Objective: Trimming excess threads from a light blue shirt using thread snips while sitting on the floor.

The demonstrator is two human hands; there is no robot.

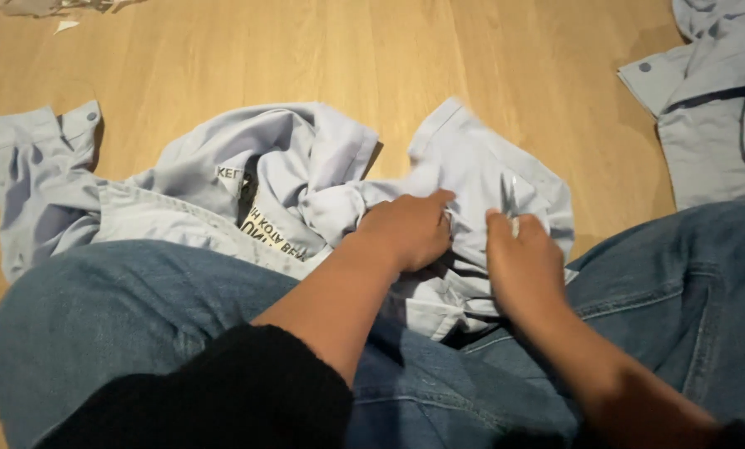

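A crumpled light blue shirt (289, 158) lies on the wooden floor in front of my crossed legs in blue jeans (123, 316). My left hand (410, 229) presses down on a fold of the shirt's fabric and pinches it. My right hand (522, 258) sits just to the right of it and grips a small pair of metal scissors (509, 195), whose thin blades stick up over the fabric. One sleeve with a buttoned cuff (73, 125) spreads to the far left. Both hands almost touch over the same patch of cloth.
A second light blue shirt (705, 100) lies at the upper right on the wooden floor (472, 58). Small scraps of pale material (56, 12) lie at the top left corner. My knees fill the lower part of the view.
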